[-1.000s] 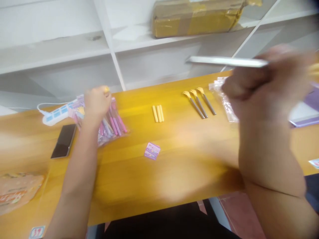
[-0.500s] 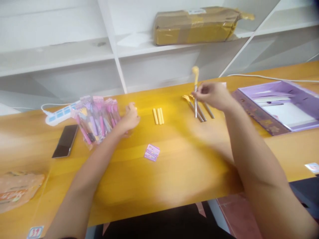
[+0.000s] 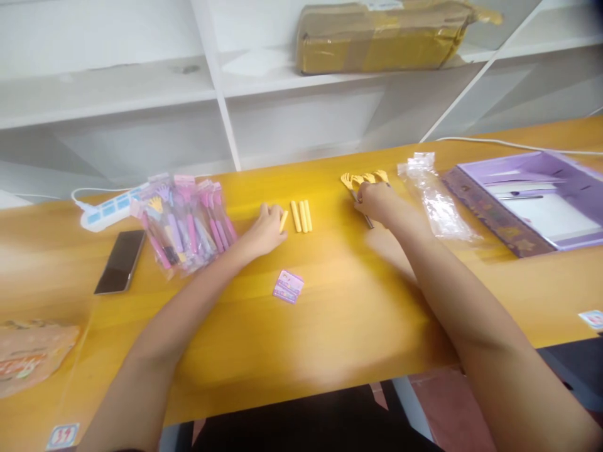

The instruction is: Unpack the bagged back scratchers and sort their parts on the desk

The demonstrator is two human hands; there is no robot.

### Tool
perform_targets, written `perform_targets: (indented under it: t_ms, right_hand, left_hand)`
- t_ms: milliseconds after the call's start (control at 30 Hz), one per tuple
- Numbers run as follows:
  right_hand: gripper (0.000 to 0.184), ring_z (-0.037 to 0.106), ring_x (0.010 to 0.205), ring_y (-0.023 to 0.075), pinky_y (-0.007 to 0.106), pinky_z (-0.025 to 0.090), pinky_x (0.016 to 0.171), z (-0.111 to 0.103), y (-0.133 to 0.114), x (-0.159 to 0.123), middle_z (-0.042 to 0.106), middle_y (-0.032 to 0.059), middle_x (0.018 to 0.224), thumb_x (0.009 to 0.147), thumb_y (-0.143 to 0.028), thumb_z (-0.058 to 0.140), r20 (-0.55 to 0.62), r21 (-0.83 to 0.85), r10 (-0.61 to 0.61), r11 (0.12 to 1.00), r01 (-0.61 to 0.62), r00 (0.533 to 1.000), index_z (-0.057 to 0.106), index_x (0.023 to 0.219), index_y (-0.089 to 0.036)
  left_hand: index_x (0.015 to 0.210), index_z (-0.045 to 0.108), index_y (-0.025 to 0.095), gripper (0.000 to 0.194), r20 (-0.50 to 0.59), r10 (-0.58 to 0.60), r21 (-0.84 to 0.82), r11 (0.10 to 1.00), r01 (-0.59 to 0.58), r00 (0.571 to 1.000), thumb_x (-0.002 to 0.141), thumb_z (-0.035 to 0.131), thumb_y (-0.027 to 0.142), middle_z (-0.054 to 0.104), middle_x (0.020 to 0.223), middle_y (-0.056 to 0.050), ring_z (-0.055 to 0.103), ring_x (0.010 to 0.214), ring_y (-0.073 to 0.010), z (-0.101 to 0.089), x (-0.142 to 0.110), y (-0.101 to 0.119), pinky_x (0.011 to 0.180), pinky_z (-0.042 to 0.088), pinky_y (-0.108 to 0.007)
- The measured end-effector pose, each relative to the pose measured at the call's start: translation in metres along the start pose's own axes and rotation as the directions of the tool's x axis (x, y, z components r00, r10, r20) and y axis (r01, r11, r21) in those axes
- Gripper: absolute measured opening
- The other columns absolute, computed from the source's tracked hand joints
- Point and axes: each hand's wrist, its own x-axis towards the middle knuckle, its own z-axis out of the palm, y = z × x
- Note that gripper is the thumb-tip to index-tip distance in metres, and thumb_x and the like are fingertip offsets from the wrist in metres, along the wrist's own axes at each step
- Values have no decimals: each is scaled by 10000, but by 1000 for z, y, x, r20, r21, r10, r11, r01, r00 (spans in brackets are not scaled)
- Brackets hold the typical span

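My left hand (image 3: 267,231) is closed round a short yellow handle tube (image 3: 283,221), of which one end shows past the fingers. Just right of it, several matching yellow tubes (image 3: 302,216) lie side by side on the table. My right hand (image 3: 377,204) is down at a row of back scratchers with yellow hand-shaped heads (image 3: 347,181) and metal rods. Its fingers are curled on one of them, though the palm hides most of the rods. A small purple printed card (image 3: 288,287) lies between my arms.
Packaged pink and purple back scratchers (image 3: 188,220) lie at left, beside a power strip (image 3: 113,207) and a phone (image 3: 120,262). Clear plastic bags (image 3: 438,201) and a purple box (image 3: 532,245) are at right. A taped carton (image 3: 381,44) sits on the shelf behind.
My right hand has lowered the back scratcher it held upright to the row on the table. My left hand has moved right towards the loose tubes, and its yellow tube now shows more.
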Motion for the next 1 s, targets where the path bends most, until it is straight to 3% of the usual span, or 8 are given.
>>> perform_targets:
  t_ms: [100, 200, 367, 467, 600, 767, 867, 1000]
  right_hand:
    - [329, 683, 942, 335, 401, 486, 821, -2, -9, -4, 701, 199, 927, 858, -205, 750, 30, -206, 59, 977, -51, 998, 685, 1164, -104]
    - [466, 707, 936, 352, 389, 478, 803, -4, -17, -8, 710, 236, 988, 880, -207, 707, 20, -245, 91, 966, -83, 996, 604, 1308, -55]
    - [337, 715, 943, 358, 405, 469, 841, 5, -13, -11, 706, 277, 997, 1011, -240, 584, -47, -180, 31, 983, -39, 998, 572, 1291, -52]
    - [323, 718, 992, 377, 441, 476, 886, 13, -10, -11, 705, 307, 1041, 1074, -278, 506, -80, -164, 7, 986, -20, 997, 588, 1286, -50]
    - [377, 709, 1095, 387, 460, 491, 919, 16, -15, -12, 705, 310, 1143, 1021, -137, 439, -12, -264, 29, 964, -31, 1000, 598, 1346, -30]
    - [465, 685, 1146, 386, 442, 488, 920, 12, -22, -13, 663, 307, 1294, 974, -151, 446, 6, -306, 30, 952, -27, 1000, 582, 1402, -31]
    - [498, 681, 1144, 382, 427, 484, 906, 9, -23, -14, 670, 300, 1289, 950, -132, 449, 8, -333, 18, 943, -14, 1000, 558, 1426, -39]
    - [481, 701, 1078, 380, 412, 489, 853, 6, -24, -14, 712, 284, 1190, 944, -151, 489, 28, -342, 43, 939, -31, 999, 567, 1406, -42]
  left_hand:
    - [1269, 503, 176, 391, 20, 34, -34, 999, -33, 999, 929, 690, 226, 459, 1326, -144, 668, 984, -239, 4, -3, 5, 1051, 550, -453]
    - [1259, 507, 168, 420, 22, 68, -53, 996, -67, 997, 898, 717, 207, 452, 1335, -152, 655, 961, -238, 6, -5, 9, 1059, 555, -459]
    - [1316, 492, 162, 534, 52, 120, -58, 991, -117, 991, 863, 773, 202, 426, 1374, -162, 649, 1057, -262, 6, -8, 11, 1144, 525, -483]
    - [1320, 504, 154, 535, 72, 155, -102, 984, -147, 985, 856, 773, 156, 420, 1372, -157, 647, 1057, -243, 7, -7, 11, 1104, 562, -454]
    - [1267, 529, 165, 459, 14, 140, -190, 972, -135, 990, 871, 750, 89, 436, 1353, -137, 647, 958, -184, 14, -4, 7, 969, 629, -400]
    - [1215, 547, 191, 473, -135, 194, -188, 958, -218, 972, 843, 811, 63, 471, 1292, -95, 648, 922, -164, 30, 5, -5, 937, 652, -411]
    - [1204, 554, 202, 539, -204, 234, -177, 946, -271, 951, 796, 888, 88, 485, 1266, -75, 641, 900, -156, 37, 10, -11, 927, 665, -423]
    - [1213, 552, 198, 575, -186, 244, -201, 939, -280, 952, 777, 910, 87, 482, 1301, -82, 643, 859, -136, 40, 11, -14, 893, 668, -393]
